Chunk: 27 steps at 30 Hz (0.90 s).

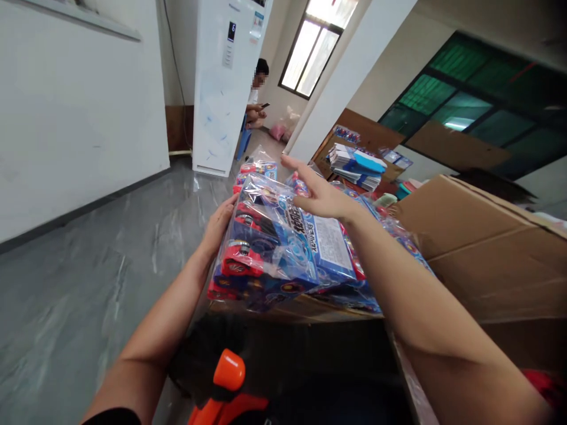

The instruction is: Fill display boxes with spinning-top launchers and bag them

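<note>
A stack of boxed toys in clear plastic wrap (pixel 270 236), with red and blue toy parts showing and blue printed cards, sits in front of me on cardboard. My left hand (pixel 218 223) lies along the left side of the nearest wrapped toy package, fingers stretched out and partly hidden by its edge. Over the package's right part is my right hand (pixel 321 195), with its index finger extended and thumb apart. Nothing shows within its grasp; whether it touches the plastic, I cannot tell.
An open cardboard box (pixel 478 236) stands at right. Behind are stacked flat printed cards (pixel 357 165) and more wrapped packages. A white air conditioner (pixel 225 88) stands ahead, with a seated person (pixel 257 100) beyond it. An orange object (pixel 229 370) is below me.
</note>
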Available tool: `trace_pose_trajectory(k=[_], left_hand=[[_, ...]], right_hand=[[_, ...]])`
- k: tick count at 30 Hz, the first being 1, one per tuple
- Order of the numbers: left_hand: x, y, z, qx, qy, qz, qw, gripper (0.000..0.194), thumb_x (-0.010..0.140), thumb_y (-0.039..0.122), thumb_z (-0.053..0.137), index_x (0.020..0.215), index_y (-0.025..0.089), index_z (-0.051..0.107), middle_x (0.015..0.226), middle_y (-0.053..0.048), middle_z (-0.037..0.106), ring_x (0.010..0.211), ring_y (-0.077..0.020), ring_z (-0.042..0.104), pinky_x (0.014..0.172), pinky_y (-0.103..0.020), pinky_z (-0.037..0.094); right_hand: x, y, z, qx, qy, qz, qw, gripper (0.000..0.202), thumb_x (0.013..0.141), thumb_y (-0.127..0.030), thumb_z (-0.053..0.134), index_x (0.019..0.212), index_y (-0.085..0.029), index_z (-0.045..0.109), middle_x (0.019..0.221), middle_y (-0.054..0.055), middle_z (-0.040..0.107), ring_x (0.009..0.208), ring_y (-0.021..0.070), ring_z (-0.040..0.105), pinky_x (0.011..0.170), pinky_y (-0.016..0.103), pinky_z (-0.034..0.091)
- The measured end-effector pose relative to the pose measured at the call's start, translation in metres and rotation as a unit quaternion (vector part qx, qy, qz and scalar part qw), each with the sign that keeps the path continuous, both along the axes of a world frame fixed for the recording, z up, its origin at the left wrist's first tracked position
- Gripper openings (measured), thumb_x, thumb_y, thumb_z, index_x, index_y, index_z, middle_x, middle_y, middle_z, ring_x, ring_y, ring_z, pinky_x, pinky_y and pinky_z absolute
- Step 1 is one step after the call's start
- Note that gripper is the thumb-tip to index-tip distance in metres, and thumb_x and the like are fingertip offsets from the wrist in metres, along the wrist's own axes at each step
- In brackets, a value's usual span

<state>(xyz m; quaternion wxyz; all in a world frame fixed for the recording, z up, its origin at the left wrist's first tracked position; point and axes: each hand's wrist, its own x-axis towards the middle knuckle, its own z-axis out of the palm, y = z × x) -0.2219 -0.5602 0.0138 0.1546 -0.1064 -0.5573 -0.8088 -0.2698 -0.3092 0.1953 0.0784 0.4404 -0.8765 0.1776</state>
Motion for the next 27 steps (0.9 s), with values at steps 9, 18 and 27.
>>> trace_pose_trajectory(k=[9, 18, 27], left_hand=[[-0.001, 0.003, 0.004, 0.027, -0.034, 0.007, 0.999, 0.038, 0.102, 0.027, 0.069, 0.139, 0.021, 0.077, 0.145, -0.006, 0.074, 0.143, -0.0329, 0.064, 0.127, -0.037, 0.049], [0.003, 0.005, 0.009, 0.061, -0.049, -0.001, 0.997, 0.032, 0.100, 0.021, 0.069, 0.130, 0.021, 0.081, 0.142, -0.006, 0.076, 0.141, -0.0314, 0.065, 0.124, -0.036, 0.051], [0.003, 0.004, 0.011, 0.063, -0.051, -0.002, 0.997, 0.030, 0.099, 0.023, 0.073, 0.128, 0.024, 0.081, 0.140, -0.001, 0.077, 0.145, -0.0286, 0.062, 0.129, -0.033, 0.046]], right_hand=[[-0.015, -0.005, -0.016, -0.059, 0.101, -0.177, 0.977, 0.019, 0.103, -0.034, 0.059, 0.099, -0.025, 0.075, 0.105, 0.008, 0.079, 0.101, 0.0257, 0.072, 0.097, 0.047, 0.057], [-0.009, -0.009, -0.018, -0.099, 0.081, -0.222, 0.967, 0.025, 0.104, -0.040, 0.056, 0.092, -0.023, 0.070, 0.086, 0.005, 0.073, 0.081, 0.0202, 0.062, 0.078, 0.037, 0.046], [0.005, -0.013, -0.020, -0.098, 0.052, -0.196, 0.974, 0.029, 0.106, -0.038, 0.051, 0.100, -0.024, 0.077, 0.096, 0.006, 0.079, 0.092, 0.0221, 0.072, 0.089, 0.041, 0.053]])
